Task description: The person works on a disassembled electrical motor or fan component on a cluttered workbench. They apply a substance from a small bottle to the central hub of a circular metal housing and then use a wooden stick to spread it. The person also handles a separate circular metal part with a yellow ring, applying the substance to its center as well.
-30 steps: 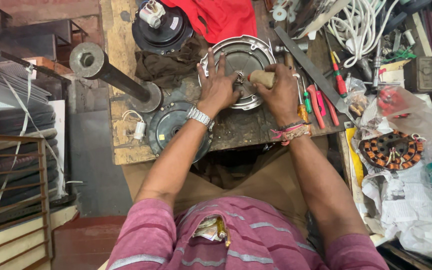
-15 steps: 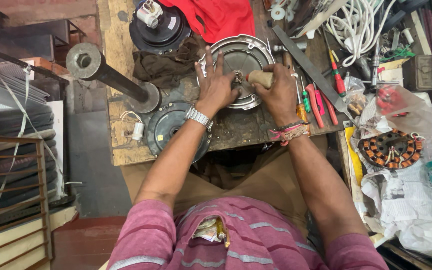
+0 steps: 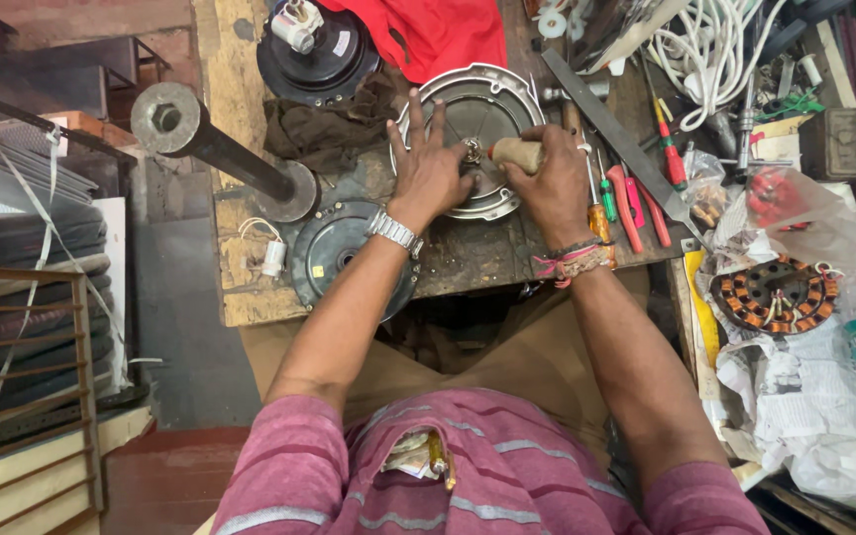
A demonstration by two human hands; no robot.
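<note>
Seen from the head camera: at a cluttered wooden workbench [image 3: 250, 297], a person's left hand [image 3: 430, 170] lies spread, fingers fanned, flat on a round silver metal fan-motor cover [image 3: 482, 139] that sits on the bench top between a brown rag [image 3: 324, 134] and a row of screwdrivers [image 3: 636, 203]. The right hand [image 3: 555, 183] is wrapped tight around the pale wooden handle of a hand tool [image 3: 519, 154], its tip pointed at the small hub at the cover's centre [image 3: 472, 152], just beside the left thumb.

The risk, judging from this: the tool tip works very close to the bracing fingers, so a slip off the hub could jab the left hand. The dished cover rests unclamped, held by palm pressure alone; a hard push could make it skid toward the long flat metal file [image 3: 621, 139] or tip the loose tools off the edge. A dark round motor plate [image 3: 334, 253] overhangs the bench's near edge and could be knocked down by an elbow.
</note>
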